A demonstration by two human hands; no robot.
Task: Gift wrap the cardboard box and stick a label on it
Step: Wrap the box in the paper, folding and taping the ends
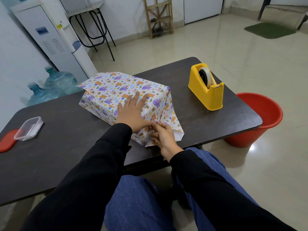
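Our left grip (133, 114) presses flat-fingered on the cartoon-printed paper-wrapped cardboard box (106, 92), steadying it while our right grip (164, 135) pinches the paper's end fold (173, 125).

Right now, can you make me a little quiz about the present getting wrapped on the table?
1. True or false: the left hand lies flat on top of the wrapped box.
2. What colour is the tape dispenser? A red, B yellow, C blue.
3. Fill in: the right hand pinches the wrapping paper at the box's ____ end, the one closest to the person.
Key: 1 true; 2 B; 3 near.
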